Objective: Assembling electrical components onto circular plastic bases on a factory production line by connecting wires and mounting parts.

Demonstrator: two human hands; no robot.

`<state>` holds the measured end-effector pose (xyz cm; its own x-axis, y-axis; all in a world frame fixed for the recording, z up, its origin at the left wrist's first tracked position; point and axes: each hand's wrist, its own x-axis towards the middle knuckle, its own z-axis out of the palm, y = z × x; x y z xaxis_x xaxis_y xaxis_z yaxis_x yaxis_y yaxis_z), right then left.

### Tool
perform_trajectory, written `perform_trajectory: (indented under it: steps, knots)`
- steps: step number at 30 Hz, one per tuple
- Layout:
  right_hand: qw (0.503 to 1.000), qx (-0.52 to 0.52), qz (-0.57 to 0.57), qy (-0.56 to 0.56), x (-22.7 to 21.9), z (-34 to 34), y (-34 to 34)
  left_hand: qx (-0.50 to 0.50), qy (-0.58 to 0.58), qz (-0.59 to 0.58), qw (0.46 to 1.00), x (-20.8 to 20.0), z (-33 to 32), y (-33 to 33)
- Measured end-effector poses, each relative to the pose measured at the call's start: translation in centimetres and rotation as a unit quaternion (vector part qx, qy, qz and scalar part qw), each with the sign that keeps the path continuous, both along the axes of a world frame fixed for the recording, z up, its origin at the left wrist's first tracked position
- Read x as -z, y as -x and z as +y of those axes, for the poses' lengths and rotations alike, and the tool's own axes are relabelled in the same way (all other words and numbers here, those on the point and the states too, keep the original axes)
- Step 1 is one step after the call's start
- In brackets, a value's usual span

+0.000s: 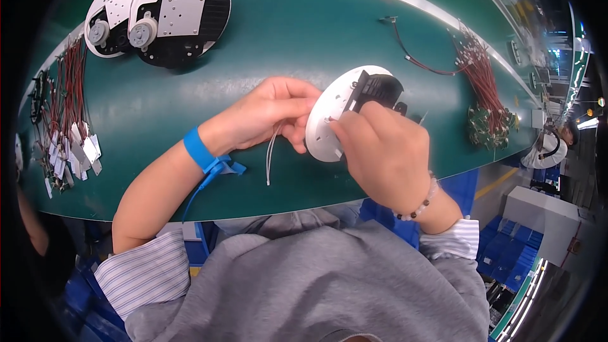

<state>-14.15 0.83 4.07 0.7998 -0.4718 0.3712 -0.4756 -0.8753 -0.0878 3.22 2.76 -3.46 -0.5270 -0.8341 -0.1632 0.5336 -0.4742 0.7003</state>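
Observation:
A white disc-shaped housing (324, 142) with a black plastic part (380, 87) on its face is tilted up above the table in front of me. My left hand (269, 113) is closed at its left edge, some fingertips hidden behind it. A thin pair of white wires (269, 161) hangs down beside those fingers. Over the housing's face my right hand (385, 152) is closed, thumb and forefinger pinched near a small slot; whatever sits between them is too small to make out. A blue wrist strap (201, 151) is around my left wrist.
Two similar round housings with motors (183, 16) overlap at the far left. A bundle of red and black wires with white tabs (69, 133) lies left. At right is a wire bundle with green boards (487, 101); one loose cable (411, 57) reaches out from it. The green table (272, 44) curves around.

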Motion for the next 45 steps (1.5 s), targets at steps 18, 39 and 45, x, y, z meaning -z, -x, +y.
perform_trajectory:
  steps: [18,39,45]
  knots:
    - [0.998,-0.027,-0.048,-0.023,1.0,-1.1,-0.2,-0.038,0.005,0.028,0.999,0.2,-0.2,0.3]
    - [0.995,-0.066,-0.049,-0.062,0.2,-1.9,1.3,-0.018,0.059,-0.115,0.992,-1.0,-0.5,0.1]
    - [0.997,-0.053,-0.019,-0.059,0.5,-0.9,2.0,-0.061,0.089,-0.142,0.984,-0.7,-0.3,-0.6]
